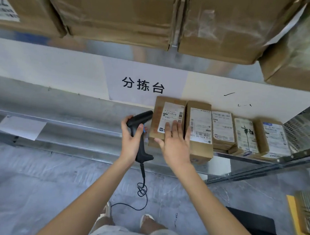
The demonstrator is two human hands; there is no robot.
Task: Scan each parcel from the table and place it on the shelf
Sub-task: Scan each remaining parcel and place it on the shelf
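You look to be at the placing step: your right hand [174,144], fingers straight, lies flat on the leftmost cardboard parcel [166,122] at the metal shelf's [66,129] front edge, at 9 o'clock of four more labelled boxes. Next, square it against its neighbour. Your left hand [132,139] grips the black corded barcode scanner [140,134].

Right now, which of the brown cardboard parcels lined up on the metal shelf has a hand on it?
The leftmost brown cardboard parcel in the row: the right hand lies flat on its white label. The four parcels to its right are untouched.
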